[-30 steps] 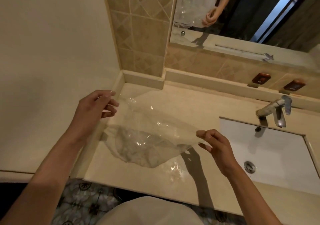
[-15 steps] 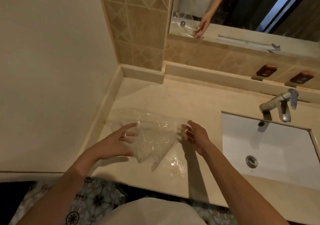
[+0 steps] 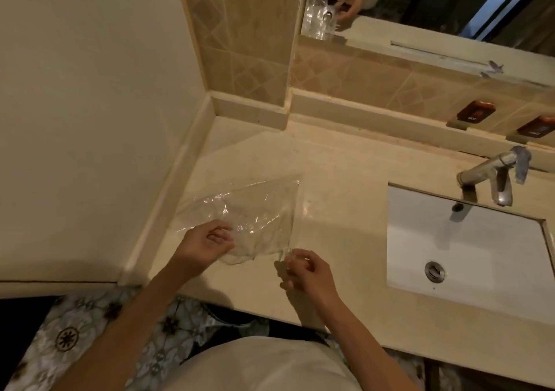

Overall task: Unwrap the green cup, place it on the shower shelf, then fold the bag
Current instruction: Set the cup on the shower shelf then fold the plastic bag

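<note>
A clear plastic bag point(image 3: 255, 213) lies spread and wrinkled on the beige vanity counter point(image 3: 336, 186), near the left wall. My left hand point(image 3: 204, 242) pinches the bag's near left edge with curled fingers. My right hand point(image 3: 303, 270) grips the bag's near right corner just above the counter. The green cup is not in view.
A white sink basin point(image 3: 468, 246) with a metal faucet point(image 3: 492, 174) is set into the counter on the right. A mirror point(image 3: 420, 6) hangs above a tiled backsplash. The left wall point(image 3: 90, 120) borders the counter. Patterned floor tiles point(image 3: 90, 330) show below the counter's front edge.
The bag was held up in the air, then lowered onto the counter. Both hands have now drawn back to its near edge and closed on it, spreading it flatter.
</note>
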